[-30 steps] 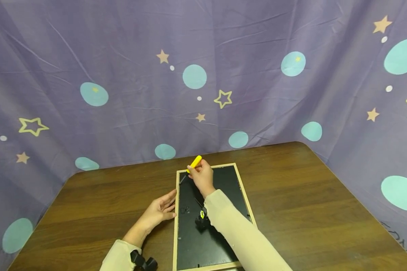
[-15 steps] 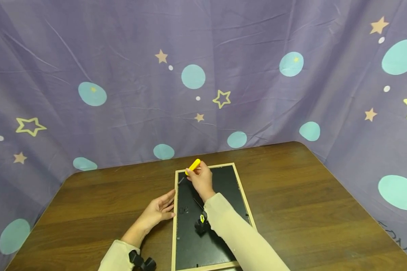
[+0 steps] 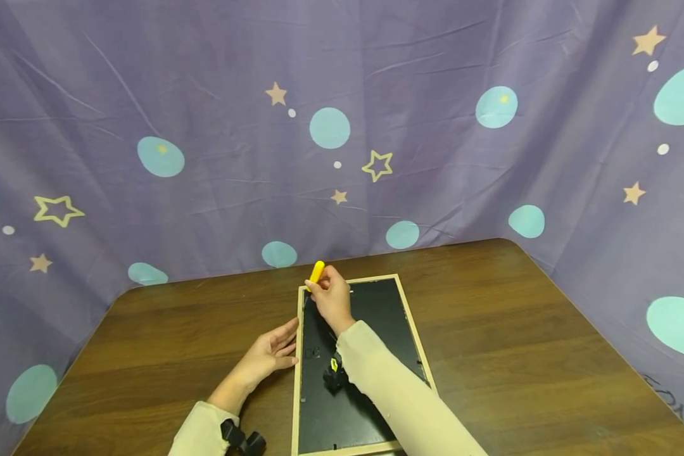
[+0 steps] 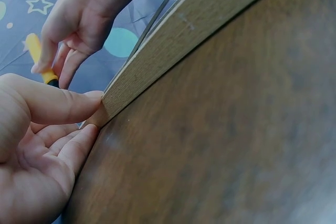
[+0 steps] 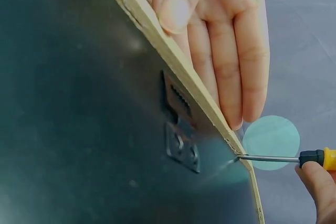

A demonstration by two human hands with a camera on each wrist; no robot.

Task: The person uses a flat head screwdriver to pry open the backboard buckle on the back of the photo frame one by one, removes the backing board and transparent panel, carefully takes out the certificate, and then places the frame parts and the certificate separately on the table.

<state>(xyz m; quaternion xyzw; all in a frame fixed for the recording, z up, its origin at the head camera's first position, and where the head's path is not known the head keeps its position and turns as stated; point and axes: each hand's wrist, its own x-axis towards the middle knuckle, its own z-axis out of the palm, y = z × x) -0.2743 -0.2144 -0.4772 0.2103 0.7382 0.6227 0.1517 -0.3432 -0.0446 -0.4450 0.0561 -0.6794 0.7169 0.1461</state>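
A picture frame (image 3: 296,392) with a pale wooden rim lies back side up, its black backing board (image 3: 348,415) showing. My right hand (image 3: 332,297) pinches a screwdriver (image 3: 316,272) by its yellow handle over the far left corner. In the right wrist view the metal shaft (image 5: 270,158) meets the inner edge of the rim, where a small tab is hard to make out. My left hand (image 3: 268,354) rests its fairly straight fingers and thumb against the outside of the left rim. A dark metal hanger (image 5: 181,124) sits on the backing board.
The frame lies on a brown wood-grain table (image 3: 519,354). A purple curtain (image 3: 228,126) with stars and dots hangs behind the table. Black camera mounts (image 3: 242,440) sit on both wrists, the right one above the board.
My right hand has shifted a little left with the screwdriver, whose handle now stands steeper near the corner. My left hand keeps its place at the rim.
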